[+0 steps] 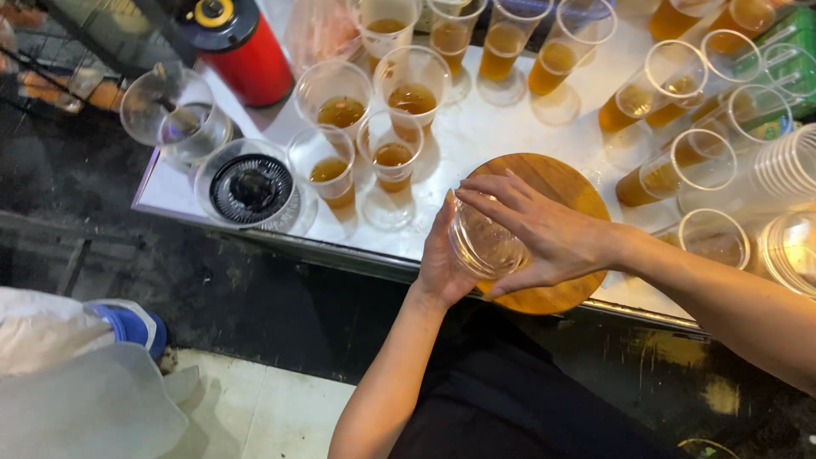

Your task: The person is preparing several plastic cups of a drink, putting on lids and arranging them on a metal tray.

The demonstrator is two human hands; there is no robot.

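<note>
Two hands are gripping one clear plastic cup point(486, 246) over the near edge of the tabletop point(476, 140). The left hand point(442, 268) is cupping it from below and the near side, while the right hand point(544, 234) is spreading its fingers across the cup's mouth from the right. A round wooden board point(565, 183) is lying just beneath them, with filled cups point(393, 166) standing farther left.

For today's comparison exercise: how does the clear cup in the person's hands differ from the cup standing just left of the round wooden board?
The held cup is tipped on its side, gripped by the left hand and right hand; the standing cup is upright on the table. The held cup looks empty; the standing one holds amber liquid. Both are clear plastic.
</note>
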